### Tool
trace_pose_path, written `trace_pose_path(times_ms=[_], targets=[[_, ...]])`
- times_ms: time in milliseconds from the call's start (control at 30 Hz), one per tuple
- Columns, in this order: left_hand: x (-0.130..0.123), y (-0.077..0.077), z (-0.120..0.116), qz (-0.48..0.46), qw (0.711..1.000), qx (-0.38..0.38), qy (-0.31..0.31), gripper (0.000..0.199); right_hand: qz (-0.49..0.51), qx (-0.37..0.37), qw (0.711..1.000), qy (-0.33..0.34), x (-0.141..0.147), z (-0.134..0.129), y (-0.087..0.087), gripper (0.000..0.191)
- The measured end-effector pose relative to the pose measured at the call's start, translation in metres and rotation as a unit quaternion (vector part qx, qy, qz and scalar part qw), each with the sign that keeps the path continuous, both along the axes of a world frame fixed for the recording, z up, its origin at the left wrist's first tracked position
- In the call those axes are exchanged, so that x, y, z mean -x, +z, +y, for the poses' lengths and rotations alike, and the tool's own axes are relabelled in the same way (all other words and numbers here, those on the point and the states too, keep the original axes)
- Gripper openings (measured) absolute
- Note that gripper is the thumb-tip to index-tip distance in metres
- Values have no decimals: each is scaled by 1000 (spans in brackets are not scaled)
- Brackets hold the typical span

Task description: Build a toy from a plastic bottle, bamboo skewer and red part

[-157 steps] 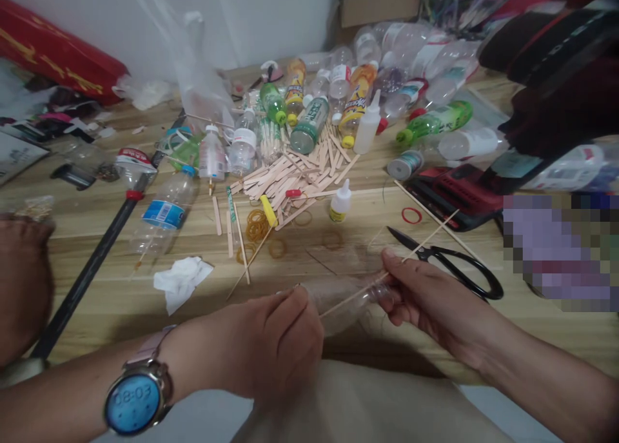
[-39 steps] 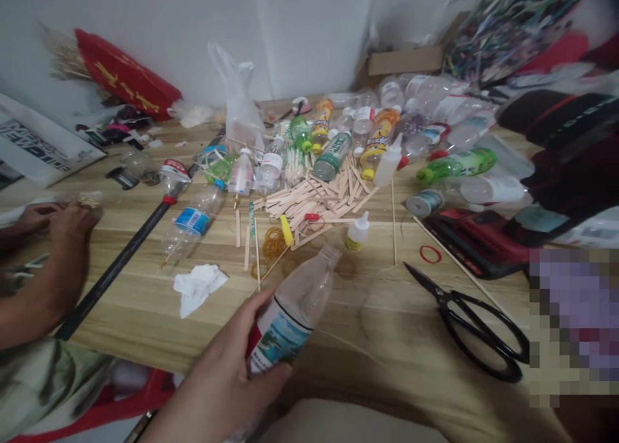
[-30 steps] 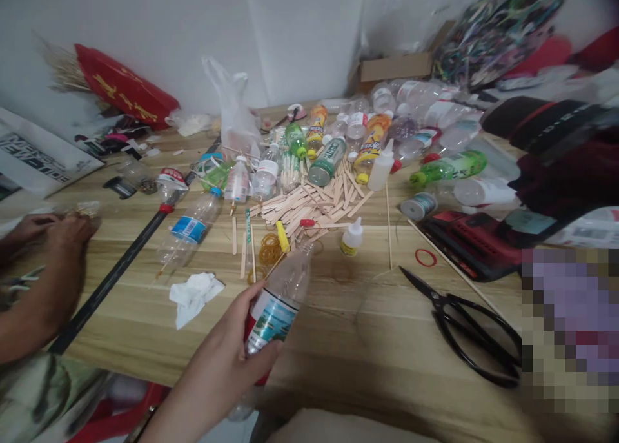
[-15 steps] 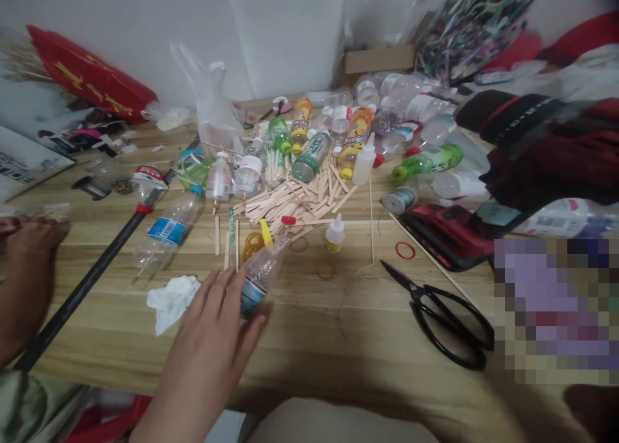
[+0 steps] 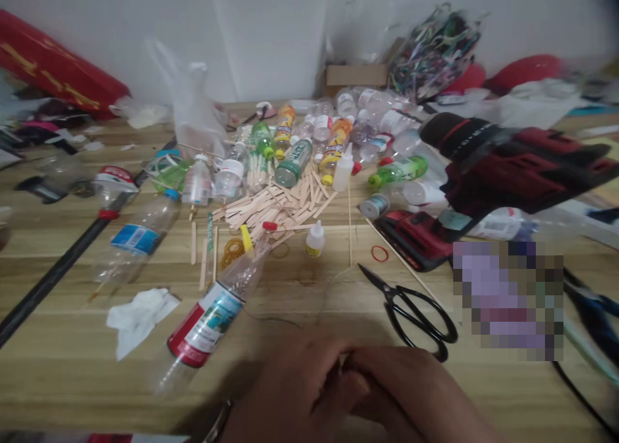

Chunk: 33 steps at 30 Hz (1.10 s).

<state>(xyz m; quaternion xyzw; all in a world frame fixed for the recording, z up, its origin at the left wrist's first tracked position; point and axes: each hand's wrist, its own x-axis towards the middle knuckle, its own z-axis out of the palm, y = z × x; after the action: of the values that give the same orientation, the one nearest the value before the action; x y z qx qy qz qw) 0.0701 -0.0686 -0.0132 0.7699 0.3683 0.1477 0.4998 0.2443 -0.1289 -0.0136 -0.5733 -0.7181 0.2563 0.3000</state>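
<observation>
My left hand [image 5: 294, 391] and my right hand [image 5: 411, 385] are together at the bottom centre, fingers curled and touching. Whatever lies between the fingertips is too small and dark to make out. Left of them a clear bottle with a red and blue label [image 5: 207, 324] lies slanted on the wooden table [image 5: 314, 307]. Black-handled scissors [image 5: 416, 314] lie beyond my right hand, blades toward the upper left. A small white glue bottle [image 5: 315, 240] stands past my hands, near a red rubber band [image 5: 380, 254] and a heap of wooden sticks [image 5: 271, 204].
A red and black power drill [image 5: 507, 166] stands at the right. Plastic bottles [image 5: 294, 162] crowd the back. At the left are a black pole [image 5: 53, 278], a blue-labelled bottle [image 5: 135, 236] and a crumpled tissue [image 5: 140, 317].
My left hand has left the slanted bottle and moved right and down, meeting my right hand, which has come into view. The view has shifted right; another person's hand at the left is mostly out of view.
</observation>
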Motion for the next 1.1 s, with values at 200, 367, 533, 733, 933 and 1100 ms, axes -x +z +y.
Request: trace_pose_path(times_ms=[200, 367, 533, 733, 933, 1100], targets=[[-3, -12, 8, 22, 999, 24, 27, 34, -54, 14, 998, 0, -18, 8, -1, 26], [-1, -19, 20, 13, 991, 79, 107, 40, -221, 3, 966, -133, -56, 46, -15, 23], [6, -27, 27, 2, 975, 181, 127, 47, -298, 34, 937, -180, -82, 83, -37, 22], [4, -24, 30, -5, 959, 230, 167, 43, -306, 16, 935, -180, -76, 81, -32, 25], [-3, -21, 33, -11, 959, 200, 199, 33, -79, -87, 992, -36, -28, 49, -1, 17], [-4, -22, 30, -39, 964, 185, 188, 31, -36, -47, 998, -14, 4, 34, -12, 21]])
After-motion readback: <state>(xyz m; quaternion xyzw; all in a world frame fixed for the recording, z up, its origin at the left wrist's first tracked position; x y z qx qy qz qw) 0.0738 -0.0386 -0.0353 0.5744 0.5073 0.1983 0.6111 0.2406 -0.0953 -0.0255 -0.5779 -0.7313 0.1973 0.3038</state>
